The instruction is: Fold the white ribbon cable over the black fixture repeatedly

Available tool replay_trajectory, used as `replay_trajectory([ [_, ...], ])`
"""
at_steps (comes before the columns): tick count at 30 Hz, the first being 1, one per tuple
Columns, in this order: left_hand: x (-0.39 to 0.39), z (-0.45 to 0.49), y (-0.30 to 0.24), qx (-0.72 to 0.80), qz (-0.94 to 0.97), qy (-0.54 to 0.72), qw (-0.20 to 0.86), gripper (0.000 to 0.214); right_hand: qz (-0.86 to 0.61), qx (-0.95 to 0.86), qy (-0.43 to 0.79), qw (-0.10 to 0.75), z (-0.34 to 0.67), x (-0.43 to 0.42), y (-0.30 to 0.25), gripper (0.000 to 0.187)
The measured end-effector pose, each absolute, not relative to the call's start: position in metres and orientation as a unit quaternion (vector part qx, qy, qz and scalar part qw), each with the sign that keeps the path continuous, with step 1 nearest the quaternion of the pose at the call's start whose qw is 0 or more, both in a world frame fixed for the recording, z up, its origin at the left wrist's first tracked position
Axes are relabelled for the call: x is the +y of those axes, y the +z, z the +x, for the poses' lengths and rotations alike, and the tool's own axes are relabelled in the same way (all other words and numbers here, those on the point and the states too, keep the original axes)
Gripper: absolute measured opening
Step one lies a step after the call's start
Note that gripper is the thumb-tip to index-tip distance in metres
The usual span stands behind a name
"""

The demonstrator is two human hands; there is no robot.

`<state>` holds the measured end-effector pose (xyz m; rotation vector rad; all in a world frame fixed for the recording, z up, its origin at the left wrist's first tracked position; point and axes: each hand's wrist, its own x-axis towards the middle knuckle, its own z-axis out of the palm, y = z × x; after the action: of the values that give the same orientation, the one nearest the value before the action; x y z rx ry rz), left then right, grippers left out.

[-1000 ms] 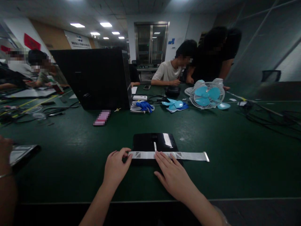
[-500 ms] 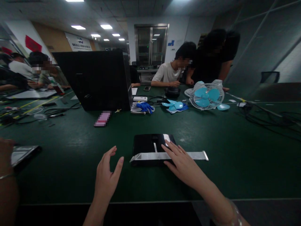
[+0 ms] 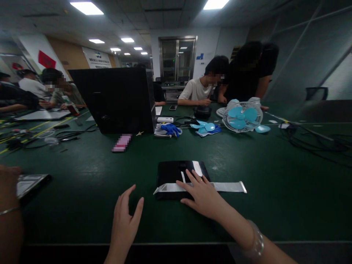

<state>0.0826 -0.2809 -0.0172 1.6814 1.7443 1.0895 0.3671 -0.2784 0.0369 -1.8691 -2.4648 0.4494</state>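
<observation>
Head view, looking down and forward: a black flat case [image 3: 176, 172] lies on the green tabletop [image 3: 247, 216] in front of the person, and it serves as the landmark for everything else. A long white strip [image 3: 228, 187] lies crosswise over the near edge of the case, its far end running out past the case's right side and ending in a small metal-looking tip; its left end curls up a little at the case's left corner. The right hand [image 3: 202, 194] lies flat on the strip and the case's near right part, fingers spread and pointing away, so the grip is open and pressing down, not pinching; this looks like a way to keep the strip flat and lined up against the case. The left hand [image 3: 125, 220] hangs above the tabletop to the left of the case and nearer the person, fingers loosely spread, grip open, holding nothing and touching neither strip nor case.

Far beyond the case stands a black monitor [image 3: 115, 101], back turned, and to the right of that a white fan with blue blades [image 3: 242, 117], with loose blue blades [image 3: 205, 127] and a blue glove [image 3: 170, 129] beside it. Well left of the case, another person's hand [image 3: 9, 183] rests at a flat tray [image 3: 30, 183]. Other people sit at the tabletop's far side.
</observation>
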Motion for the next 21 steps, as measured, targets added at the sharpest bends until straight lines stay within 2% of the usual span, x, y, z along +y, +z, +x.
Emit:
replay_trajectory([
  [9,-0.278,0.077,-0.025,0.653,0.603,0.396,0.231,0.056,-0.674,-0.735,0.081,-0.009,0.429,-0.286,0.024,0.065],
  [16,-0.28,0.079,-0.026,0.643,0.611,0.406,0.218,0.054,-0.765,-0.641,0.047,-0.04,0.524,-0.293,0.014,0.074],
  [21,-0.279,0.08,-0.026,0.629,0.621,0.428,0.189,0.051,-0.822,-0.569,0.033,-0.023,0.603,-0.292,-0.004,0.078],
])
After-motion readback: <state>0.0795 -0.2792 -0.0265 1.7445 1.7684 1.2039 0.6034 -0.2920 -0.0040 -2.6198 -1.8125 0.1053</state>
